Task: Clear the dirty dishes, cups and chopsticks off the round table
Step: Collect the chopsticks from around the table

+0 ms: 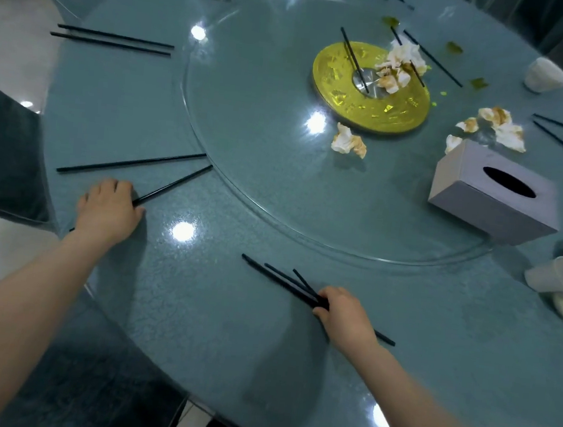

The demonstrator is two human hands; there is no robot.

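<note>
Round teal table (195, 308) with glossy textured top, its near rim bare between the arms; clear glass turntable (259, 176) in the middle on a gold disc (333, 91). Left hand (108, 207) curls over one black chopstick (176, 182) near the left edge, its mate (130, 163) lying just beyond. Right hand (344, 314) grips a bundle of chopsticks (280, 280) fanning left. Further right: grey tissue box (491, 195), crumpled stained napkins (349, 142), white cup (544, 78).
</note>
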